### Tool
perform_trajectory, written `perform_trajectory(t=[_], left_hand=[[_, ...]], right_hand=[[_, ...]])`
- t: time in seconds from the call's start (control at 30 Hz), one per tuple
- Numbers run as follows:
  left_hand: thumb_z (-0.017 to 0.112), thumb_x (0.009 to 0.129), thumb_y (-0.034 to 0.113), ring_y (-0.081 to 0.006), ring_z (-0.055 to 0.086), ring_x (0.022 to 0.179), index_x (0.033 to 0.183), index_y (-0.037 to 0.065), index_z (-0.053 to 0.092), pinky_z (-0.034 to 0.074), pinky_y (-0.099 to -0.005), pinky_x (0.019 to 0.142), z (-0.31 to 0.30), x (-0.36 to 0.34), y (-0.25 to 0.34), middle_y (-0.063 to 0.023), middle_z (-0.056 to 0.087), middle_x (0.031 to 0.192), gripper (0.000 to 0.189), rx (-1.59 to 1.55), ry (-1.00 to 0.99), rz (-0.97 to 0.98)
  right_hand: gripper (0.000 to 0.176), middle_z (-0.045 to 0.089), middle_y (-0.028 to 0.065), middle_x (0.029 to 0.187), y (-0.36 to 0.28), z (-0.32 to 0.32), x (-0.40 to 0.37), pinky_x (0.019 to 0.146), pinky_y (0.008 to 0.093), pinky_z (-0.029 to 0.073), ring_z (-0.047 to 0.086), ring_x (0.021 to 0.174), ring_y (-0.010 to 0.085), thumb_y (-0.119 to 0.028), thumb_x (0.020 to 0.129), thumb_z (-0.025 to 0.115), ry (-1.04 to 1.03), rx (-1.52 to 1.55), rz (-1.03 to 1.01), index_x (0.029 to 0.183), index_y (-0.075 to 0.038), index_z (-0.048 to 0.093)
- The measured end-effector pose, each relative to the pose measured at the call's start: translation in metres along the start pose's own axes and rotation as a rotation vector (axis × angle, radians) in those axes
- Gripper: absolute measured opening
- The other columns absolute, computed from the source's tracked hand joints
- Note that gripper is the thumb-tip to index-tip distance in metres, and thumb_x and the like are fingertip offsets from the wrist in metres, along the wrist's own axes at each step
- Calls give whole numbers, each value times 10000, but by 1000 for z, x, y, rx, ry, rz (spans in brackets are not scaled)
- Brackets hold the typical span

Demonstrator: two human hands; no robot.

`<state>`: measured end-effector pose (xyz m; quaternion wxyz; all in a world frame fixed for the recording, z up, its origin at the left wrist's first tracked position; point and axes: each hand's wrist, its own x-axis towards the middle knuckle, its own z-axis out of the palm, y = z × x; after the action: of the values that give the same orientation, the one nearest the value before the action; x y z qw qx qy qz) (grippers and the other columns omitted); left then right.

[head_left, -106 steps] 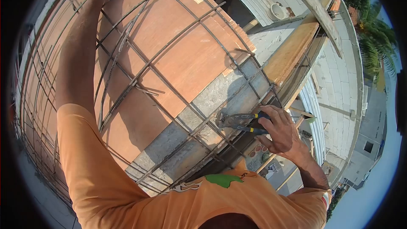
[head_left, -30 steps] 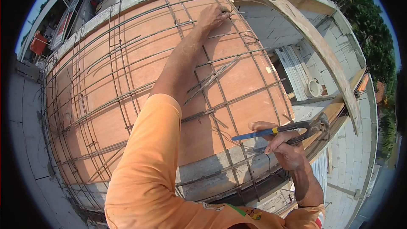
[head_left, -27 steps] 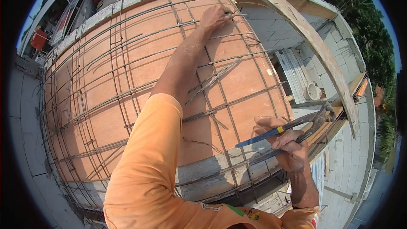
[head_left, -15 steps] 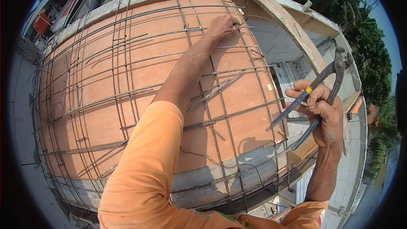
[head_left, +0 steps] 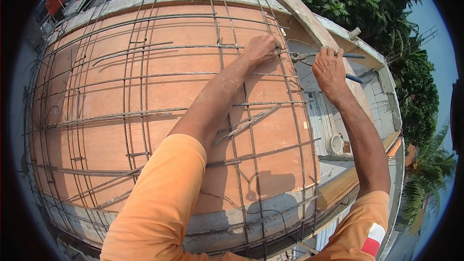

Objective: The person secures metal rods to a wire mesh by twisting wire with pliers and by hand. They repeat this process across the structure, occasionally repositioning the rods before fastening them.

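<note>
My left hand point(head_left: 263, 49) is closed at a crossing near the right edge of the rebar grid point(head_left: 249, 104), its fingertips curled out of sight; I cannot tell what they pinch. From the right, my right hand point(head_left: 330, 70) grips a pair of pincers point(head_left: 355, 77) by the blue handles, which stick out to the right past the fist. The pincers' dark metal jaws point(head_left: 295, 57) point left, right beside my left fingertips at the outer bar.
Orange-brown plywood point(head_left: 188, 92) lies under the grid. A long wooden plank point(head_left: 295, 5) slants along the right side. Beyond the plywood edge is a drop, with a white bucket point(head_left: 334, 143) below. Loose bar pieces point(head_left: 246, 125) and thin wire point(head_left: 278, 211) lie nearby.
My right hand has swung up and left, turning the pincers so their jaws meet the crossing by my left hand. My left hand stays closed at the same crossing; the view has shifted slightly.
</note>
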<state>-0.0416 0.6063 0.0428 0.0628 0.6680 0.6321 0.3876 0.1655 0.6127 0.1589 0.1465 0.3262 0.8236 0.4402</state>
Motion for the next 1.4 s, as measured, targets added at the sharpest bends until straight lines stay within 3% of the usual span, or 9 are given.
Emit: perform_trajectory(t=[0.23, 0.43, 0.57, 0.83, 0.93, 1.03, 1.17, 1.37, 1.4], left_hand=[[679, 853, 278, -356, 683, 783, 1014, 171, 773, 536, -448, 710, 5, 2, -4, -172, 710, 836, 215, 21, 4, -19], [679, 835, 252, -363, 677, 774, 1001, 175, 776, 530, -459, 701, 10, 3, -7, -179, 703, 817, 207, 32, 40, -9], [686, 827, 248, -365, 676, 769, 995, 171, 776, 530, -461, 695, 14, 6, -10, -180, 700, 813, 206, 20, 51, -1], [686, 806, 211, -349, 688, 837, 1001, 189, 781, 545, -441, 748, 4, 0, -7, -167, 719, 885, 218, -46, 20, -1], [699, 752, 170, -367, 694, 908, 944, 153, 777, 556, -457, 801, 2, 2, -7, -196, 714, 906, 208, -101, -19, -23], [699, 749, 166, -365, 695, 911, 950, 135, 770, 555, -455, 806, -1, 1, -4, -194, 714, 905, 215, -104, -24, -52], [684, 752, 147, -370, 694, 915, 972, 108, 760, 554, -461, 812, -9, -2, -2, -197, 713, 901, 236, -46, -24, -39], [644, 786, 133, -370, 687, 826, 991, 35, 745, 542, -438, 765, -5, -6, 5, -213, 704, 845, 248, -107, 230, 145], [616, 781, 116, -372, 686, 862, 981, 33, 740, 542, -445, 783, -11, -6, 22, -222, 701, 862, 250, -366, 337, -71]], right_hand=[[283, 555, 125, 1151, -13, -1, 26, 1078, 557, 303, 501, 1164, 269, -136, 893, 592, 100, -211, -9, 1130, 6, 652], [318, 556, 129, 1169, -12, 7, 40, 1064, 587, 299, 496, 1168, 275, -181, 940, 509, 173, -218, -30, 1172, -23, 661], [201, 573, 81, 1017, -3, 17, 40, 970, 504, 377, 527, 1056, 231, -170, 922, 523, 247, -119, -88, 997, -61, 675], [56, 588, 68, 856, 4, 5, 39, 763, 340, 474, 601, 825, 207, -141, 929, 539, 322, -146, -179, 940, -86, 539], [41, 639, 96, 845, 2, -10, 43, 690, 353, 522, 653, 771, 215, -103, 914, 565, 172, -137, -157, 928, -78, 535], [265, 653, 115, 788, 8, -31, 62, 448, 356, 529, 660, 591, 203, -201, 972, 585, -745, 659, -4, 1037, 47, 522], [417, 617, 114, 731, 18, -33, 57, 440, 373, 571, 645, 572, 191, -285, 929, 679, -907, 1219, 169, 950, 96, 510], [370, 634, 135, 738, 24, -30, 69, 446, 390, 590, 664, 576, 232, -136, 847, 756, -924, 1175, 152, 972, 80, 484], [330, 635, 146, 747, 24, -33, 74, 463, 407, 600, 661, 581, 239, -124, 856, 741, -931, 1066, 111, 965, 106, 532]])
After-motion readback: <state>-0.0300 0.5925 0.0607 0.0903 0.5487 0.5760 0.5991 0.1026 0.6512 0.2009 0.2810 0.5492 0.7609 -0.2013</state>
